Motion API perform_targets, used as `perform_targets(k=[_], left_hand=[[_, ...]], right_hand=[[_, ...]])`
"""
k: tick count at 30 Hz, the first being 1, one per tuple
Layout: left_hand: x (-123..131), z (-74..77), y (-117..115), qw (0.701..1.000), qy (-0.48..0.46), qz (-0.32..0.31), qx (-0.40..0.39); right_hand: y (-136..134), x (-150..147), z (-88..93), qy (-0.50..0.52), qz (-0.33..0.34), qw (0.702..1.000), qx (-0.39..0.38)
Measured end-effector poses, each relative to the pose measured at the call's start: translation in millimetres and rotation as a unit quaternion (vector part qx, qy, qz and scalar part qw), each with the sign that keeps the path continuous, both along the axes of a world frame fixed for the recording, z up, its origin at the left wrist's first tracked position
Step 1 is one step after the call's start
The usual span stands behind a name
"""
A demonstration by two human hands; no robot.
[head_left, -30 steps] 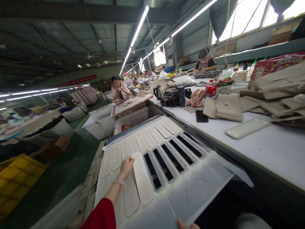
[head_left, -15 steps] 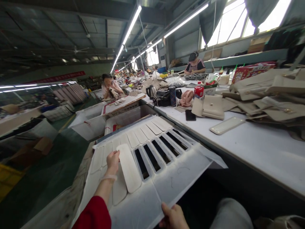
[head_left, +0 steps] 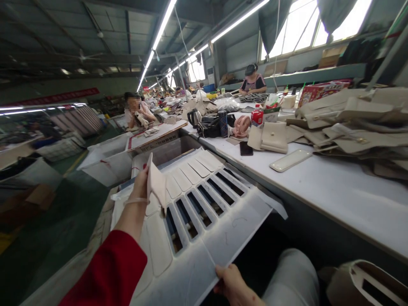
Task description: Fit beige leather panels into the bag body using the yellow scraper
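A large white die-cut sheet (head_left: pixel 223 238) lies across my lap, with several oblong slots punched out and several oblong pieces still in it. My left hand (head_left: pixel 139 183), in a red sleeve, is closed on one cream oblong piece (head_left: pixel 157 183) and holds it upright above the sheet. My right hand (head_left: pixel 234 284) grips the sheet's near edge at the bottom of the view. The empty slots (head_left: pixel 204 204) sit right of the lifted piece.
A long white worktable (head_left: pixel 334 191) runs along the right with a cream tray (head_left: pixel 290 160), a black phone (head_left: pixel 246 148), cream bag parts (head_left: pixel 350 123), a kettle and a pink fan. White bins (head_left: pixel 108 163) stand ahead. Other people sit further down the line.
My left hand has lifted the oblong piece out of the sheet and raised it upright. My right hand has come further into view on the sheet's edge.
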State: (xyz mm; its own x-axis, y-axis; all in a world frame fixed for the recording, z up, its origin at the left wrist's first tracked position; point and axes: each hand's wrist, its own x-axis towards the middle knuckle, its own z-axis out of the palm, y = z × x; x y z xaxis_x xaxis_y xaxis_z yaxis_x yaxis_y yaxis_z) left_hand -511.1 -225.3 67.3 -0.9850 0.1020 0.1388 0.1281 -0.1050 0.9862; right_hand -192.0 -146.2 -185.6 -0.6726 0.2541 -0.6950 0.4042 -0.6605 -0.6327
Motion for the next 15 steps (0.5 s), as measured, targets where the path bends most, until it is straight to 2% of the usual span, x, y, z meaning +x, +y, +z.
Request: perform_targets(k=[2, 4, 7, 8, 10, 12, 13, 15], left_hand=[[8, 18.5, 20, 1.0, 0.024, 0.008, 0.013], [27, 30.9, 40, 0.998, 0.062, 0.007, 0.02], [82, 37.1, 66, 0.992, 0.121, -0.027, 0.005], [105, 36.7, 76, 0.989, 0.14, -0.045, -0.005], [157, 34.2, 97, 0.98, 0.181, -0.081, -0.028], [211, 31.4, 121, 0.962, 0.232, -0.12, -0.079], [238, 30.6, 134, 0.956, 0.236, -0.151, -0.085], [288, 30.6, 159, 0.945, 0.217, -0.236, -0.068]], right_hand=[[9, 11, 13.1, 0.015, 0.018, 1.0, -0.013], [27, 30, 33.0, 0.023, 0.021, 0.999, -0.008], [70, 64, 85.6, 0.054, -0.024, 0.995, 0.075], [86, 75, 109.6, 0.1, -0.056, 0.98, 0.163], [113, 97, 161.9, 0.154, -0.096, 0.922, 0.341], [132, 115, 209.7, 0.133, -0.11, 0.851, 0.496], [138, 123, 228.4, 0.109, -0.108, 0.818, 0.555], [148, 139, 252.9, 0.065, -0.095, 0.763, 0.636]])
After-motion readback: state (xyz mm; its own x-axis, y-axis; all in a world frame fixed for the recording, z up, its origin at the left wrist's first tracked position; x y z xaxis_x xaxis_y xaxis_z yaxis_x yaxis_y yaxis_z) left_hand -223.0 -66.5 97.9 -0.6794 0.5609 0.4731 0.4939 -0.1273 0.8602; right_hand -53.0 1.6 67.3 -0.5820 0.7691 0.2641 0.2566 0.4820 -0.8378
